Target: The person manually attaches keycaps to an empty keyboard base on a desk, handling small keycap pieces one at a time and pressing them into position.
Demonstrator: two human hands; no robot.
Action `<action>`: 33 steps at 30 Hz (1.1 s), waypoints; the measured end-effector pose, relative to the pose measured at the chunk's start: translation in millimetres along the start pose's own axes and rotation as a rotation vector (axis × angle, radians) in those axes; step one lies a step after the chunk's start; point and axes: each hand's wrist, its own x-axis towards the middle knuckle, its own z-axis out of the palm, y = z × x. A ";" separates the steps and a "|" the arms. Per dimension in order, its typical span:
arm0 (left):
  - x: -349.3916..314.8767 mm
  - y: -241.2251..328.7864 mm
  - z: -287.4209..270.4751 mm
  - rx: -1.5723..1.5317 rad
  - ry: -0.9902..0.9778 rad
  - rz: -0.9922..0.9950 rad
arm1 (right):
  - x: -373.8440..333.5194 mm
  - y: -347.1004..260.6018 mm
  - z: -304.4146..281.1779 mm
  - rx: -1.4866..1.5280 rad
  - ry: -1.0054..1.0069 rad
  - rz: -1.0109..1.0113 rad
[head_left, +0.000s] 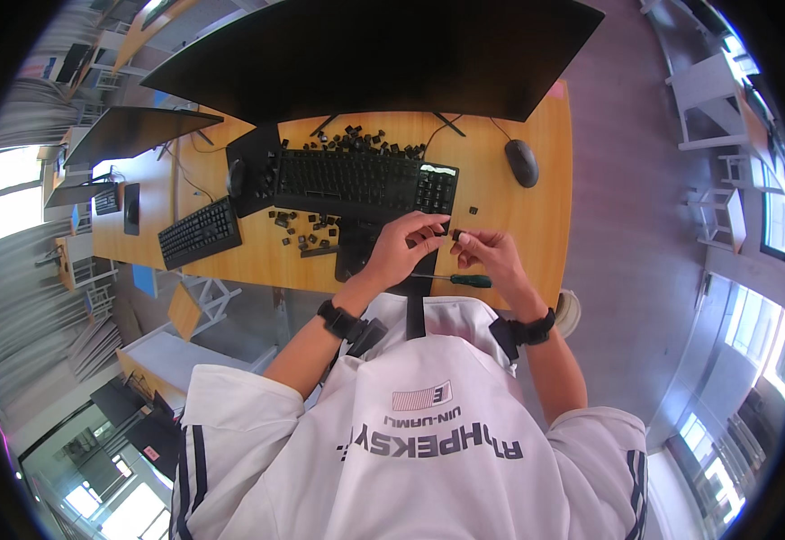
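Near the close edge of the light-brown wooden desk lies one green-handled screwdriver; beyond, the right hand pinches one small black keycap, the left hand beside it, fingers parted; farther, one black rectangular keyboard and one black oval mouse.

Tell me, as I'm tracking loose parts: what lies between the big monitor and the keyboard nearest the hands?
Mostly loose black keycaps, plus slim stand feet; the head view shows this.
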 end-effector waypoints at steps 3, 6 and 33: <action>-8.8 28.4 -2.7 -0.122 -0.062 0.053 | -19.7 -15.2 23.1 0.082 -0.111 -0.030; -18.3 49.6 -10.2 -0.112 -0.058 0.109 | -31.7 -27.7 36.5 0.167 -0.190 -0.088; 12.9 -90.1 17.2 0.482 -0.194 0.039 | 89.0 79.3 -64.2 -1.270 0.533 -0.336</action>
